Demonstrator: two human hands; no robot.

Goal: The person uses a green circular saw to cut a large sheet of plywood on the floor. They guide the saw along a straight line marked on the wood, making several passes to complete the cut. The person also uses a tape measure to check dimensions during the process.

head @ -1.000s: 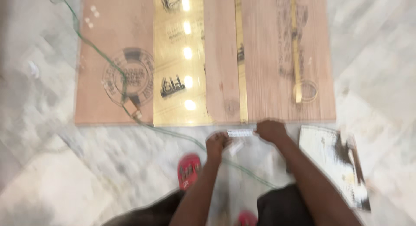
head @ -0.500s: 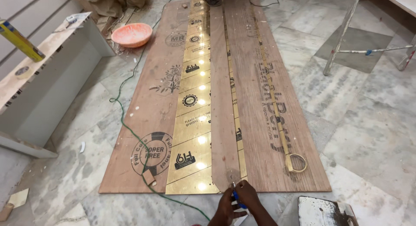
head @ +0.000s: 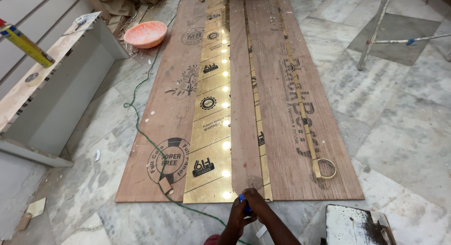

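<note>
My left hand (head: pixel 235 219) and my right hand (head: pixel 261 206) meet at the near end of a narrow plywood strip (head: pixel 242 109). Together they pinch a small blue object (head: pixel 242 198), which touches the strip's end. The strip lies lengthwise on a shiny gold sheet (head: pixel 210 132) with black printed marks. The gold sheet rests on a large plywood board (head: pixel 291 146) laid flat on the marble floor. What the blue object is cannot be made out.
A long brass-coloured strip ending in a ring (head: pixel 325 168) lies on the board's right side. A green cable (head: pixel 141 127) runs along the left edge. An orange bowl (head: pixel 145 34) and a white shelf unit (head: pixel 61 85) stand left. A paint-stained stool (head: pixel 357 224) sits bottom right, ladder legs (head: pixel 376 29) top right.
The view has lifted from the board's near edge to its whole length. My hands have drawn close together at the strip's near end, and the blue object now shows between them.
</note>
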